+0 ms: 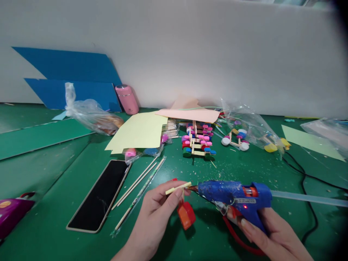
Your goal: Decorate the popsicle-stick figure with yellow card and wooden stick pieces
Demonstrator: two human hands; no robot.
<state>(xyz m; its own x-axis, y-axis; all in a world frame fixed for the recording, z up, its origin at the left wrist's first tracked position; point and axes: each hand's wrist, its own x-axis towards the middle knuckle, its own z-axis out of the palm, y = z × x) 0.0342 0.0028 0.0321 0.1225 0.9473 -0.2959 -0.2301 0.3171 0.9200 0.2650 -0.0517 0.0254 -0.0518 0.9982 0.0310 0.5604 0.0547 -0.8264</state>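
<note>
In my left hand (160, 210), fingers pinched, is a pale wooden stick (178, 187) that belongs to a small craft piece. A red-orange block or wheel (186, 215) hangs below it, and a bit of red shows behind my fingers. My right hand (269, 232) grips a blue hot glue gun (233, 195) by its handle, its red light lit. The nozzle (193, 188) is at the right end of the stick, touching or nearly so. A clear glue stick (307, 197) sticks out of the gun's back.
A phone (100, 195) and several thin sticks (138, 195) lie to the left. Small colourful wheeled models (198, 141) stand ahead, beside another one (235, 139) and plastic bags (250, 119). A pink bottle (127, 99) leans at the back. A black cable (304, 174) runs along the right.
</note>
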